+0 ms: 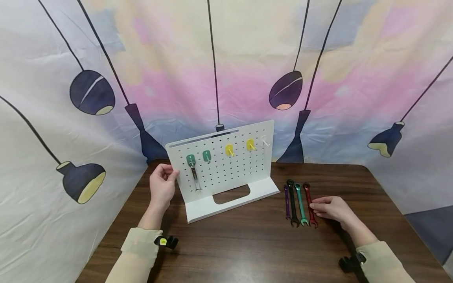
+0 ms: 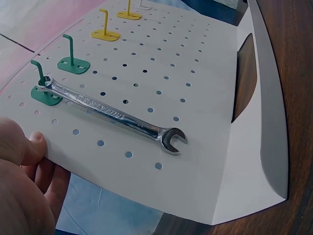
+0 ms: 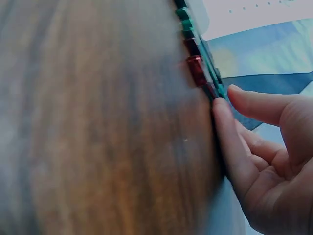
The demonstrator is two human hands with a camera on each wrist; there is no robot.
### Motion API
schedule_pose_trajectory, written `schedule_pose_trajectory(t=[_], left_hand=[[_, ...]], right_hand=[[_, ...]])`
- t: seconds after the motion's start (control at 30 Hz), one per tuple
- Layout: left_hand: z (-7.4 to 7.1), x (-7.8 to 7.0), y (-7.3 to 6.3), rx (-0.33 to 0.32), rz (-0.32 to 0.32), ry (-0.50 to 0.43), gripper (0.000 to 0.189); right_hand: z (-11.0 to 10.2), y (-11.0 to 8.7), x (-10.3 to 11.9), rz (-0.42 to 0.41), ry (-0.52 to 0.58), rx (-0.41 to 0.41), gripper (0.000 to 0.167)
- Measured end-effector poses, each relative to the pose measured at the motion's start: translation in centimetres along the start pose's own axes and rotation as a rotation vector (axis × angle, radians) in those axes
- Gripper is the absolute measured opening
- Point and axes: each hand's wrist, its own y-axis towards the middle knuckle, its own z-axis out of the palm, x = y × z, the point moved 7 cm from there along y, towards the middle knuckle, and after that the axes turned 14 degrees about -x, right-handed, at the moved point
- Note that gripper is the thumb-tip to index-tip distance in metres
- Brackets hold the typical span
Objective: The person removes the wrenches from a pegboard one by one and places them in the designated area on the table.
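My left hand [image 1: 162, 186] holds the left edge of a white pegboard [image 1: 219, 167], thumb on its front and fingers behind. A silver combination wrench [image 2: 112, 112] hangs by its ring end from the leftmost green hook [image 2: 41, 81], its open end pointing down the board. On the table to the right, my right hand [image 1: 330, 208] has thumb and index finger at the shaft of a red wrench [image 1: 310, 204], pinching it at its outer side. Left of it lie a turquoise wrench [image 1: 301, 202], a black wrench [image 1: 291, 200] and a small purple wrench [image 1: 287, 202], side by side.
Another green hook [image 1: 207, 156], a yellow hook [image 1: 229, 150], a second yellow hook [image 1: 251, 144] and a white hook [image 1: 264, 141] stick out of the board. The brown wooden table [image 1: 244, 243] ends at a painted cloth backdrop [image 1: 240, 70].
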Motion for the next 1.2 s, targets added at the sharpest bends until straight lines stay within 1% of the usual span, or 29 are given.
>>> schedule_pose_trajectory(t=[0.13, 0.17, 0.37, 0.47, 0.7, 0.83, 0.93, 1.07, 1.2], left_hand=[[0.0, 0.0, 0.0, -0.005, 0.005, -0.003, 0.014], [0.0, 0.0, 0.0, -0.006, 0.008, -0.005, 0.013], [0.2, -0.2, -0.1, -0.008, 0.024, -0.027, 0.012], [0.3, -0.1, 0.0, -0.014, 0.023, -0.036, 0.011], [0.2, 0.1, 0.1, -0.014, 0.031, -0.046, 0.012], [0.2, 0.1, 0.1, -0.009, 0.028, -0.04, 0.013], [0.1, -0.1, 0.0, -0.014, 0.027, -0.044, 0.014], [0.0, -0.1, 0.0, -0.031, 0.029, -0.055, 0.014], [0.1, -0.1, -0.1, -0.024, 0.033, -0.053, 0.013]], right_hand=[[-0.1, -0.1, 0.5, -0.005, 0.009, 0.026, 0.05], [-0.1, -0.1, 0.7, -0.016, 0.003, 0.03, 0.051], [-0.8, -0.1, 1.7, -0.082, -0.052, 0.01, 0.052], [-0.9, -0.1, 2.0, -0.09, -0.058, 0.002, 0.054], [0.3, -0.2, 3.1, -0.134, -0.033, 0.038, 0.057], [1.5, -0.2, 4.2, -0.173, -0.013, 0.057, 0.057], [2.8, -0.2, 5.2, -0.201, -0.009, 0.069, 0.055], [5.1, -0.1, 6.8, -0.239, 0.027, 0.099, 0.052], [8.1, -0.2, 8.4, -0.256, 0.084, 0.141, 0.049]])
